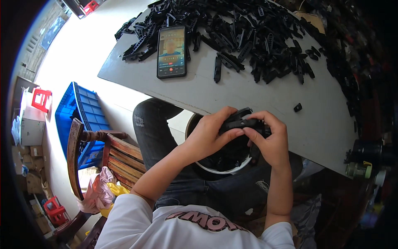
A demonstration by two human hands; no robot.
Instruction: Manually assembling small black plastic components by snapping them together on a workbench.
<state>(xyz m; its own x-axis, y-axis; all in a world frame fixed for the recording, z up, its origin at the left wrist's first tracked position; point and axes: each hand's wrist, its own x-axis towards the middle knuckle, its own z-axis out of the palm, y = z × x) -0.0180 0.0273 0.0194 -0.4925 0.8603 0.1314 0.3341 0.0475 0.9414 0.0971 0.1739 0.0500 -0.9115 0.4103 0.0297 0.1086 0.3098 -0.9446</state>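
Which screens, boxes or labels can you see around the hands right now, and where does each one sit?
Smartphone: flat on the grey table, beside the pile of black plastic parts; black rectangle, screen lit with a video.
Cardboard boxes: stacked on the floor at far left; brown.
White box: far left floor, by a red stool.
Blue crate: floor, left of the chair; no label visible.

white short-sleeved shirt [174, 228] with pink lettering, dark jeans [207, 191].
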